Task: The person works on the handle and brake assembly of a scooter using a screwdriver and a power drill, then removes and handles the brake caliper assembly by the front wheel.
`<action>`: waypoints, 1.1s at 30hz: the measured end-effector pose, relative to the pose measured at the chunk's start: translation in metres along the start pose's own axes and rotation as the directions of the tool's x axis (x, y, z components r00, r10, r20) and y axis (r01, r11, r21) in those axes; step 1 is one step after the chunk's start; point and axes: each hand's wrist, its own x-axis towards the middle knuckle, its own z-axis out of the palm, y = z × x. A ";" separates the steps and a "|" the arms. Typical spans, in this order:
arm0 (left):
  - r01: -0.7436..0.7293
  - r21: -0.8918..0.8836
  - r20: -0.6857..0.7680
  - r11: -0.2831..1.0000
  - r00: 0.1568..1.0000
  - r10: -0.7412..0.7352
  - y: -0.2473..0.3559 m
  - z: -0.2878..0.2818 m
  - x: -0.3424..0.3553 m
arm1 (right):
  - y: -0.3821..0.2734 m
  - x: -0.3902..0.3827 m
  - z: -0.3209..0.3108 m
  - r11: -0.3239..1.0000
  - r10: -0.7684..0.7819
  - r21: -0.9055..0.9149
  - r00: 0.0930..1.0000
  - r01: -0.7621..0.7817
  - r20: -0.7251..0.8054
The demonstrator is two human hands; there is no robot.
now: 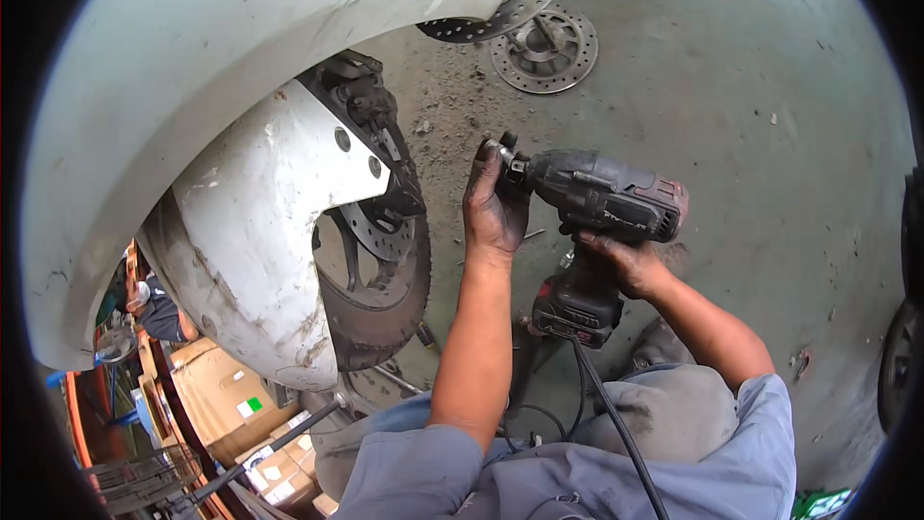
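Over a grey-green floor [770,183], near a wheel [399,313], I have the right hand [630,265] wrapped around a black impact wrench [602,195] by its handle [585,274], the left hand [496,207] pinching the socket [506,156] at its front

Pale lettering [624,216] on black impact wrench [599,191], unreadable.

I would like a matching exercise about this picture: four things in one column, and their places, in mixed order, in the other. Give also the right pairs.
Column one
1. Left hand
2. Right hand
3. White fender
4. Cardboard boxes

Column two
A. Partly covering a wheel with a dark tyre
B. Around the handle of the black power tool
C. Toward the lower left of the picture
D. At the front end of the power tool

Right pairs: 1-D, 2-B, 3-A, 4-C
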 end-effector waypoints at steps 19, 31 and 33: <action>-0.142 0.305 -0.091 0.942 0.980 0.177 0.026 -0.015 0.010 | -0.006 0.059 -0.003 0.994 0.056 -0.104 0.988 -0.041 0.144; -0.280 0.109 -0.031 0.954 0.958 0.285 0.033 0.013 0.021 | -0.033 0.129 0.028 0.933 0.164 0.238 0.909 -0.269 0.382; -0.304 0.047 -0.115 0.951 0.944 0.308 0.035 0.019 0.019 | -0.033 0.135 0.030 0.965 0.185 0.104 0.909 -0.239 0.374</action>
